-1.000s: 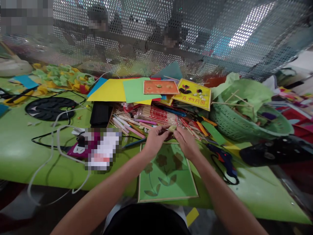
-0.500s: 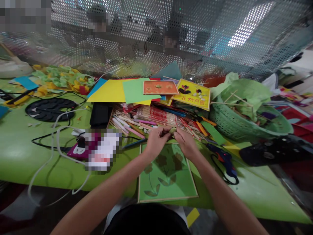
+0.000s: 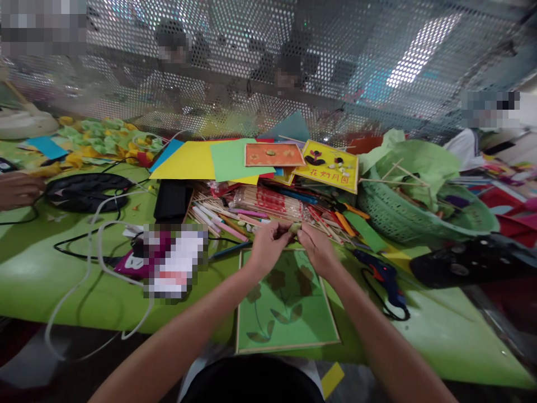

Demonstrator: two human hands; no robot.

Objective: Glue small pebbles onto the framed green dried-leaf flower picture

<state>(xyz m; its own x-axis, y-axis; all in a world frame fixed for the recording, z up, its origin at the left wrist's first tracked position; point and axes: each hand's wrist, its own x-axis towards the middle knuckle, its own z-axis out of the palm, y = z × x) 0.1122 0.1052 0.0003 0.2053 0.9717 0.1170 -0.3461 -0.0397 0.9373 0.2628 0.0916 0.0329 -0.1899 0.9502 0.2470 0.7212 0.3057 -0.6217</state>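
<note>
Close together above the far edge of a green picture panel (image 3: 289, 330), my left hand (image 3: 271, 243) and my right hand (image 3: 318, 246) pinch a small greenish, pebble-like piece (image 3: 295, 228) between them. What exactly this piece is cannot be made out. The panel has a thin pale wooden border and brown flowers with leaves on its green sheet. Shadows of my hands and forearms fall over its upper part. Just beyond my fingers lie loose wooden sticks, markers (image 3: 208, 218) and a wrapped bundle of sticks (image 3: 272, 202).
A glue gun (image 3: 386, 280) lies right of the panel, near a green basket (image 3: 436, 212). Orange-handled scissors (image 3: 346, 221) lie farther back. On the left are a purple power strip (image 3: 136, 263), looping white cable (image 3: 90, 274) and another person's hand (image 3: 19, 190). A perforated metal screen (image 3: 235, 73) stands behind.
Another person's hand has come in at the left edge, near the black palette-like tray. A person has appeared at the far right. My hands keep nearly the same place and pinch.
</note>
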